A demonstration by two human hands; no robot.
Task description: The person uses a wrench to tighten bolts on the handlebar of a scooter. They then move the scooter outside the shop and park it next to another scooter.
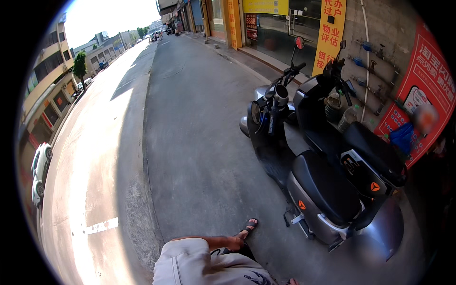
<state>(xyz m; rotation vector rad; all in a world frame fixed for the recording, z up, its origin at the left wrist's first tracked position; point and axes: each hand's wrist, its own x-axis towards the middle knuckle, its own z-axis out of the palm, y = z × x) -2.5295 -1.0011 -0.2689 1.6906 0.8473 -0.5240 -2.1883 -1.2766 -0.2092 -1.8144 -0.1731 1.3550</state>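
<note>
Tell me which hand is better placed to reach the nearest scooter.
Probably the right. The hands are out of view, but the grey scooter stands on the person's right, just past the sandalled foot, with only road on the left.

A grey scooter with a black seat stands parked on the pavement, seemingly on its stand, just beside a second black scooter.
</note>
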